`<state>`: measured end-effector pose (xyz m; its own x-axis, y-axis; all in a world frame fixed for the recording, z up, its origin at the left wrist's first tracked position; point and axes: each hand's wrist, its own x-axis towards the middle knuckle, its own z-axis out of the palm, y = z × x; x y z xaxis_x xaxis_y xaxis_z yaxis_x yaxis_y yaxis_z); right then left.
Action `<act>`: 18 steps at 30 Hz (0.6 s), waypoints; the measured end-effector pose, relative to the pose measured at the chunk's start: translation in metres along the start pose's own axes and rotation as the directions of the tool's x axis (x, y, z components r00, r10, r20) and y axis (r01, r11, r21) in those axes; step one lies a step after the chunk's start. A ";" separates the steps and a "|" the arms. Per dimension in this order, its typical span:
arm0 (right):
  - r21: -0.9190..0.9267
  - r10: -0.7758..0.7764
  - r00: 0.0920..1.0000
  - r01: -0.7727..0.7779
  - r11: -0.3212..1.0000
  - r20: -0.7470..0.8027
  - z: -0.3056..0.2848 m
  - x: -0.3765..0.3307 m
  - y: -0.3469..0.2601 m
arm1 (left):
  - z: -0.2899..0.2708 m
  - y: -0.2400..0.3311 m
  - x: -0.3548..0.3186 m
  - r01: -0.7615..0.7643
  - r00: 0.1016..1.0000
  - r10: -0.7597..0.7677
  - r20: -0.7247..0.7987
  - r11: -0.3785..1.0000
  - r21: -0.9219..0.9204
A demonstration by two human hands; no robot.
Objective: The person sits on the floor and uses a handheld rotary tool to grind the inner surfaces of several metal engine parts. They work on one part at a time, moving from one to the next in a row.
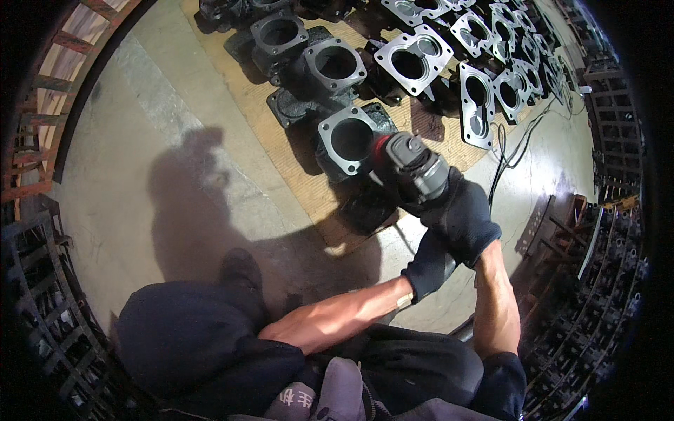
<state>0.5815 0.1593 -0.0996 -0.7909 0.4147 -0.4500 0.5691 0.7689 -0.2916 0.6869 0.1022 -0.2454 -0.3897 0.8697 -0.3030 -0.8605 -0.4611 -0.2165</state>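
Observation:
Both my hands, in dark gloves, are closed round an angle grinder (420,170) with a grey head and a bit of red at its front. My right hand (469,214) wraps the body just behind the head. Lower and closer to me, my left hand (430,265) grips the rear part, its fingers partly hidden. The grinder's head is at the right edge of a dark cast metal housing (349,140) with a bright square flange and a round opening. Whether the disc touches the flange cannot be seen.
Several similar castings stand beyond on a tan ribbed sheet (270,151), some with long two-hole flanges (477,105). A black cable (507,158) runs over the concrete floor (126,182) at the right. Metal racks (604,281) and crates (42,119) line both sides. My shoe (241,270) is at left.

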 end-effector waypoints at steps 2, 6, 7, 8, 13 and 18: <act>0.029 -0.005 1.000 0.005 1.000 0.010 -0.004 -0.020 -0.009 | -0.006 -0.023 -0.001 0.013 0.995 0.011 0.099 0.969 -0.247; -0.005 -0.067 0.994 0.068 0.998 0.086 0.006 -0.022 -0.018 | 0.011 0.002 -0.036 -0.153 0.961 0.111 0.254 0.976 0.154; 0.006 -0.063 0.993 0.063 0.998 0.100 0.003 -0.022 -0.020 | 0.018 0.005 -0.044 -0.074 0.997 0.065 0.038 0.934 0.349; -0.013 -0.049 0.995 0.051 0.999 0.086 -0.001 -0.023 -0.024 | 0.029 0.012 -0.054 0.060 0.984 0.034 -0.176 0.864 0.500; 0.030 -0.015 0.997 0.017 0.999 -0.071 -0.002 -0.011 0.012 | -0.006 -0.019 0.001 -0.144 0.981 0.095 0.169 0.941 0.307; 0.051 0.000 0.997 0.004 0.999 -0.079 -0.002 0.000 0.015 | 0.037 0.015 -0.009 -0.133 0.990 0.126 0.058 0.750 0.648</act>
<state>0.5898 0.1717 -0.1025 -0.8060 0.4520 -0.3823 0.5769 0.7444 -0.3362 0.6653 0.0942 -0.2114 -0.5132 0.8137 -0.2730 -0.8060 -0.3475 0.4791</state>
